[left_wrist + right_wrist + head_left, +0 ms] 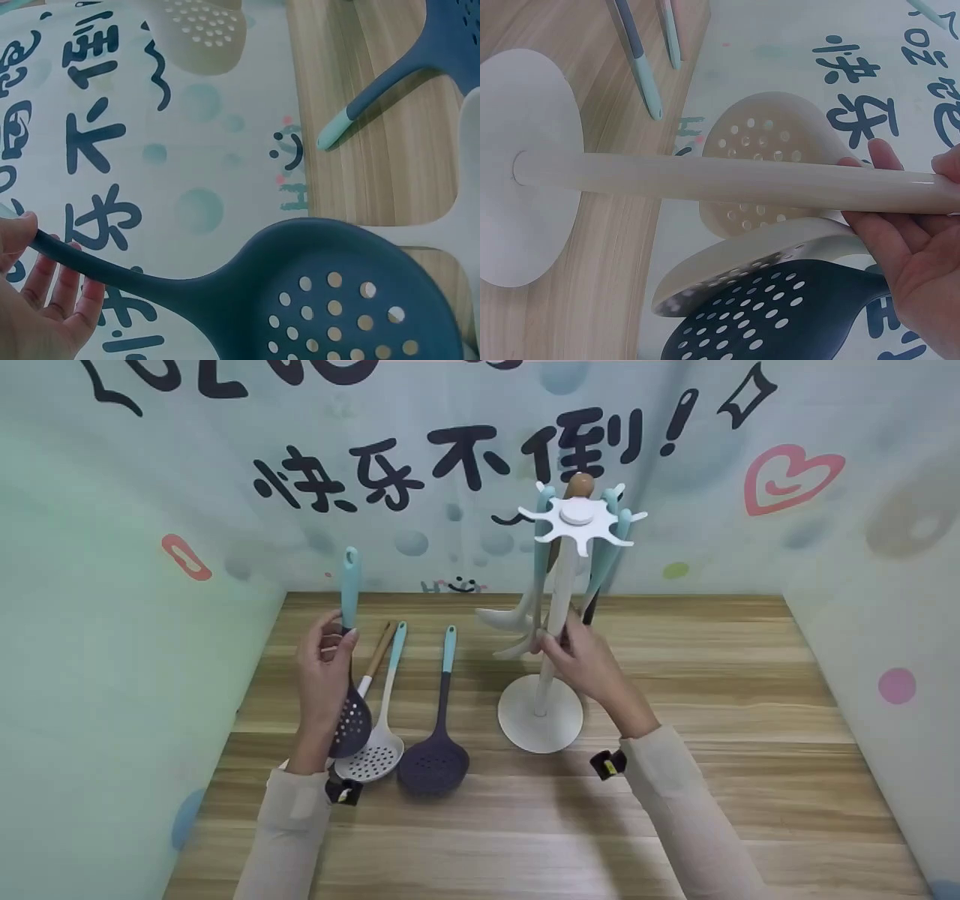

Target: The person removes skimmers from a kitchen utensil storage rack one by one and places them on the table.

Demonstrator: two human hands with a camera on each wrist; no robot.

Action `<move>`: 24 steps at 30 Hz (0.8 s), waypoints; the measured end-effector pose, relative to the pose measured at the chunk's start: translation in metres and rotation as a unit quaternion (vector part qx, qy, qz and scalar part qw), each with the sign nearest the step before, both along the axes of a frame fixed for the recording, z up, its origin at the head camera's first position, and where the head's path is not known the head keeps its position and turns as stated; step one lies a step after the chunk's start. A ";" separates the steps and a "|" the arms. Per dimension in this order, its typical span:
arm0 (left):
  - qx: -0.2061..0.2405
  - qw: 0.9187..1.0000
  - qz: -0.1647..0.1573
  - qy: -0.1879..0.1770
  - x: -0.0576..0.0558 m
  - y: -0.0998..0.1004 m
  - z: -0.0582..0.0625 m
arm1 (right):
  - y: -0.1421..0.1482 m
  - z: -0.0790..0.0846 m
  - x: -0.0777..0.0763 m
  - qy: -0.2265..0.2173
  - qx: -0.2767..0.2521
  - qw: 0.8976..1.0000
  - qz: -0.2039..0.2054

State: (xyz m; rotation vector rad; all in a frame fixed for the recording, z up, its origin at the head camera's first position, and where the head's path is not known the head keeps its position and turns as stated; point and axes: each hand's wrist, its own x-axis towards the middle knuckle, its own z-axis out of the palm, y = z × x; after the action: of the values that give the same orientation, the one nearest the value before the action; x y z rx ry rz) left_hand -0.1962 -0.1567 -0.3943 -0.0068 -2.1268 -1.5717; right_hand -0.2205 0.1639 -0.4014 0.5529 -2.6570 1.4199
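Note:
My left hand [321, 690] pinches a dark perforated skimmer [247, 277] by the upper part of its shaft, below the light-blue handle. The skimmer is upright, its bowl low and partly behind my wrist in the head view. My right hand [592, 660] grips the pole [742, 181] of a white utensil stand [576, 514] with hooks around its top. Several utensils hang from the hooks, among them pale perforated ones and a dark slotted turner [780, 307]. In the head view, the stand's pole and my right hand partly hide them.
On the wooden table [675, 810] lie a white skimmer [375, 756] with a blue handle, a dark slotted turner [435, 765] and a wooden-handled utensil [380, 649] whose head is hidden. The stand's round base [525, 731] is right of them. A printed cloth backdrop [450, 532] borders the table.

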 end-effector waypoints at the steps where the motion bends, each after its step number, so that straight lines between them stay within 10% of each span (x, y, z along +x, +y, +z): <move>1: 0.003 1.000 0.001 0.002 -0.003 -0.003 -0.003 | 0.000 0.000 0.000 0.002 0.000 1.000 -0.001; 14: -0.062 0.996 0.044 0.037 -0.016 -0.038 -0.028 | 0.000 0.001 0.000 0.008 0.005 1.000 -0.003; 24: -0.118 0.990 0.075 -0.003 -0.018 -0.065 -0.044 | 0.000 0.000 0.000 0.003 -0.010 1.000 0.002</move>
State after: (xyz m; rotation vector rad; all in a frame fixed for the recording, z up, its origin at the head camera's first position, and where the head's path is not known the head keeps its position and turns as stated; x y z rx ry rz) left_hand -0.2138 -0.2212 -0.4380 0.0766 -2.2497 -1.2308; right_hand -0.2205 0.1636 -0.4015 0.5597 -2.6369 1.4413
